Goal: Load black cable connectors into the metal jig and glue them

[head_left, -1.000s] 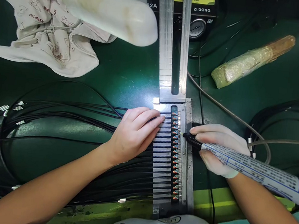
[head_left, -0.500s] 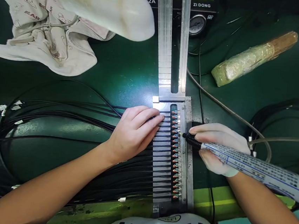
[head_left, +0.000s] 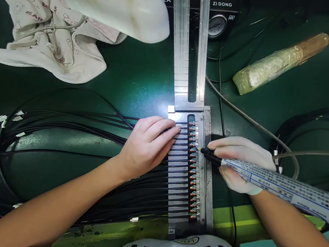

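My left hand point(head_left: 147, 145) lies flat, fingers together and stretched out, pressing on black cables point(head_left: 64, 133) where they enter a metal holding fixture point(head_left: 176, 179). A row of several small connector ends point(head_left: 194, 173) with coloured wires sits along the fixture's right side. My right hand point(head_left: 240, 164), in a white glove, is closed around a white printed dispensing syringe point(head_left: 280, 187). Its black nozzle tip point(head_left: 205, 152) touches one of the upper connector ends.
A long metal rail point(head_left: 189, 44) runs away from the fixture to a black box with a round gauge point(head_left: 215, 26). A white cloth point(head_left: 52, 43) and white lamp head point(head_left: 112, 2) lie far left, a wrapped stick point(head_left: 277, 62) far right. Grey hose point(head_left: 251, 124) and more cables point(head_left: 312, 126) lie right.
The syringe tip has shifted slightly down the row of connector ends. My left hand stays in place on the cables.
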### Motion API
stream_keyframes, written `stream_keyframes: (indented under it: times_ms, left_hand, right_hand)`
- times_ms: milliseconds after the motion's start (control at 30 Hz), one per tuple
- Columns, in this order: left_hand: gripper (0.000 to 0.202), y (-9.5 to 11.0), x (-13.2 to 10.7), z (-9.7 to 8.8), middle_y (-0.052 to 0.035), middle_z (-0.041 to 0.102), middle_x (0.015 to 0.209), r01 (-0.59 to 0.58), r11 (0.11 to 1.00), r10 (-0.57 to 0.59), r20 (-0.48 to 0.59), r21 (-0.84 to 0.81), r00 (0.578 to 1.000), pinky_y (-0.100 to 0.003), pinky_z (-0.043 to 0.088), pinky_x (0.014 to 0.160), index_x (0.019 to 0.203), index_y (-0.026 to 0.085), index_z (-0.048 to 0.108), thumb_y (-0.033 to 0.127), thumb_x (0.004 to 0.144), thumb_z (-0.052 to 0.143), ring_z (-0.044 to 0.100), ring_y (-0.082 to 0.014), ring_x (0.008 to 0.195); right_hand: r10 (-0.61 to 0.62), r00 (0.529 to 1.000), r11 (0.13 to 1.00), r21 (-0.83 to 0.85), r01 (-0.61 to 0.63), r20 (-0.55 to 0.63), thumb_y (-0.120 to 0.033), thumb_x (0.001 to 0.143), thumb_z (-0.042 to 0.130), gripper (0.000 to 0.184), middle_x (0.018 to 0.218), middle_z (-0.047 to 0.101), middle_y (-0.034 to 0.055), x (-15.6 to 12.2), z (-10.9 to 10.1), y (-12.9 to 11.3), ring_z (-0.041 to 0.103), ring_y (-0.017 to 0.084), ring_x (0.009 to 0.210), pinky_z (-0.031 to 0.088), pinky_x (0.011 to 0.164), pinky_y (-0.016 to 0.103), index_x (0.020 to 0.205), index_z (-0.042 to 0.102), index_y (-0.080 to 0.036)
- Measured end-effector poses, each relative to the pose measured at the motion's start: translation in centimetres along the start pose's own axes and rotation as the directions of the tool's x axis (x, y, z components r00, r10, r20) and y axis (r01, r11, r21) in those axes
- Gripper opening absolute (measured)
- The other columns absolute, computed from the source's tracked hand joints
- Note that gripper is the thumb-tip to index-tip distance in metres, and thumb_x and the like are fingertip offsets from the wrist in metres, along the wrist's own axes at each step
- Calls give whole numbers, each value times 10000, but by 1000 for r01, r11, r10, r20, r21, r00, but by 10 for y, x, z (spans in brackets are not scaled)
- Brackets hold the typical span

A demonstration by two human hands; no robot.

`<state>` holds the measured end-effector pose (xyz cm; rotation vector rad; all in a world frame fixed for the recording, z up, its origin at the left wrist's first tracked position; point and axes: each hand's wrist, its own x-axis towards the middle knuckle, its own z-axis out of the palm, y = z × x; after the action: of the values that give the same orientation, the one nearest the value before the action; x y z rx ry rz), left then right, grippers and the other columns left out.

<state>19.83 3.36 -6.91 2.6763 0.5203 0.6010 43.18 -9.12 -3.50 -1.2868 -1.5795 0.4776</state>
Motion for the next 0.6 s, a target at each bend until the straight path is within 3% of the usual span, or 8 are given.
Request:
stream_keyframes:
  times_ms: [600]
  left_hand:
    - [411,0,0,0,-114,659,1219,10,1000,-10,-4,-8,1000,-451,504,943,1292,212,570,143,890,622,601,-267,1131]
  right_hand:
    - [25,1000,999,-47,-26,-14,-242,770,727,155,952,762,91,1,1,3,740,220,813,641,711,328,915,726,-188]
